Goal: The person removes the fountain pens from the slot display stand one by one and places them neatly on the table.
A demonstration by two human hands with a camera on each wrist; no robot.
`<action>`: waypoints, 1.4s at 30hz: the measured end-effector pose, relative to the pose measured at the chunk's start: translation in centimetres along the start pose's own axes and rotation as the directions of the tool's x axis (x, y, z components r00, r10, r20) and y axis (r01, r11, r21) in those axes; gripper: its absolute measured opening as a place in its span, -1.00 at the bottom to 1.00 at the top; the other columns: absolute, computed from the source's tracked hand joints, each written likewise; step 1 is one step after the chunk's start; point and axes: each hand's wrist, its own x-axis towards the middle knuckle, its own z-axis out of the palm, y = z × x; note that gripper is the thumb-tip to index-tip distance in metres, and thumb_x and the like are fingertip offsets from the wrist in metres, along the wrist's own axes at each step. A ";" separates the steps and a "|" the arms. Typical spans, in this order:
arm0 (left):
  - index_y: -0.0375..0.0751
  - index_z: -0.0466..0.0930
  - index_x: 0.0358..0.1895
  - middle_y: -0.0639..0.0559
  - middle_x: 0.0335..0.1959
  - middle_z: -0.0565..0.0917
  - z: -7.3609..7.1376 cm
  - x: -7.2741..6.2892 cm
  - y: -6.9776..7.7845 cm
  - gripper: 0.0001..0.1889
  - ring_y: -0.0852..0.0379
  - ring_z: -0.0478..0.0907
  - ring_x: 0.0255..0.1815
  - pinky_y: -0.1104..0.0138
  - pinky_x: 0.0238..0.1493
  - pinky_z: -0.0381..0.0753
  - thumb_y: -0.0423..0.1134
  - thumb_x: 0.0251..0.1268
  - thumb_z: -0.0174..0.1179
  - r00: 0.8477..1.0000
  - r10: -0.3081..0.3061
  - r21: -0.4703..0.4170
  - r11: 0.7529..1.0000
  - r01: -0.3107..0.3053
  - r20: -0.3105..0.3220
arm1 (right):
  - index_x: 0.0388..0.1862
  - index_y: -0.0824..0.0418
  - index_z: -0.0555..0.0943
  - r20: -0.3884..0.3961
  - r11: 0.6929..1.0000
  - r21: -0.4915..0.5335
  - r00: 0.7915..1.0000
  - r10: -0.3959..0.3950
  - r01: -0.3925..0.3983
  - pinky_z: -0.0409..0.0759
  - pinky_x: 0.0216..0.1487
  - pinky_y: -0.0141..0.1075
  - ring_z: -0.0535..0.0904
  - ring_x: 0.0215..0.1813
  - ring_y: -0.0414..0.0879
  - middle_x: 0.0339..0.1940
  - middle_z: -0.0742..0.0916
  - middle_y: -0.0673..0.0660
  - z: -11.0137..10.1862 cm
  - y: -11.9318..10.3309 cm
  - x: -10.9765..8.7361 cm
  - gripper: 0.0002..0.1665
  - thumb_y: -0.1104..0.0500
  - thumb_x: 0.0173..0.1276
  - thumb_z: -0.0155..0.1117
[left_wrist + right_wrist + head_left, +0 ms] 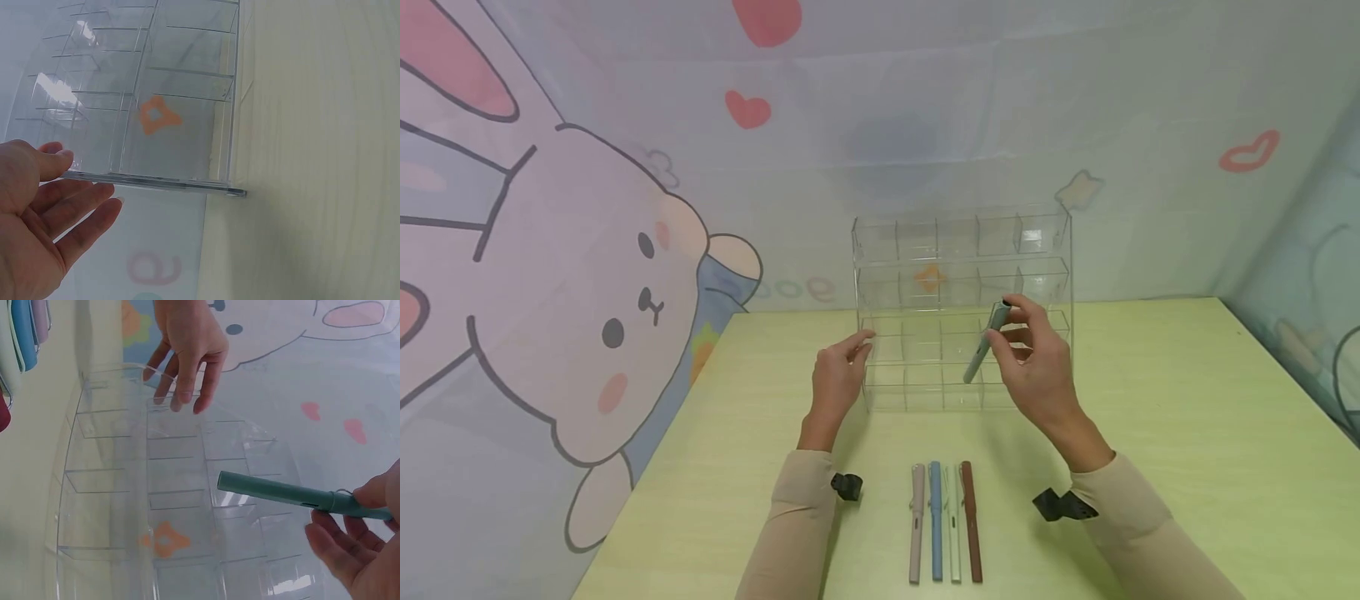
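Note:
My right hand (1039,371) pinches a green pen (980,354) by its clip end, in front of the clear acrylic rack (921,364). The pen is tilted, its free end pointing down and to the left in the head view, apart from the hand's other fingers. In the right wrist view, the green pen (275,489) crosses in front of the tiers. At the rack's left side is my left hand (838,379). Its thumb and fingers grip the rack's side wall (156,182), thumb on one face and fingers on the other.
Nearer on the yellow table (1165,433) lie a pinkish pen (917,521), a blue pen (936,521), a pale green pen (954,525) and a dark red pen (972,525), side by side. A printed cloth backdrop (1000,125) hangs behind the rack.

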 end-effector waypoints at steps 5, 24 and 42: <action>-0.14 0.75 0.07 -0.17 -0.19 0.78 0.1 0.1 -0.2 -0.77 -0.15 0.75 -0.20 0.38 -0.73 0.16 -0.32 0.42 0.25 1.000 0.003 0.002 1.000 -0.003 -0.002 | 0.38 0.33 0.35 0.042 0.998 0.002 0.997 0.067 -0.067 0.62 -0.33 -0.49 0.69 -0.22 0.09 -0.08 0.62 0.29 -0.4 -0.3 0.1 -0.42 0.45 0.41 0.21; -0.10 0.74 0.08 -0.14 -0.20 0.78 0.3 0.1 -0.3 -0.76 -0.11 0.75 -0.21 0.39 -0.72 0.15 -0.29 0.44 0.24 1.000 -0.005 0.008 1.000 0.005 0.007 | 0.54 0.30 -0.02 0.283 0.931 0.042 0.898 0.336 -0.362 0.72 -0.33 -0.15 0.58 -0.09 0.21 0.03 0.42 0.37 -1.8 -1.2 0.6 -0.38 0.41 0.60 -0.12; -0.11 0.74 0.07 -0.14 -0.22 0.78 0.2 0.0 -0.4 -0.77 -0.09 0.74 -0.27 0.39 -0.72 0.15 -0.31 0.43 0.24 1.000 0.012 0.005 1.000 -0.012 -0.001 | 0.55 0.32 -0.12 0.534 0.761 -0.020 0.636 0.557 -0.649 0.71 -0.31 -0.06 0.47 -0.04 0.22 0.11 0.35 0.43 -3.2 -1.4 1.0 -0.35 0.39 0.62 -0.16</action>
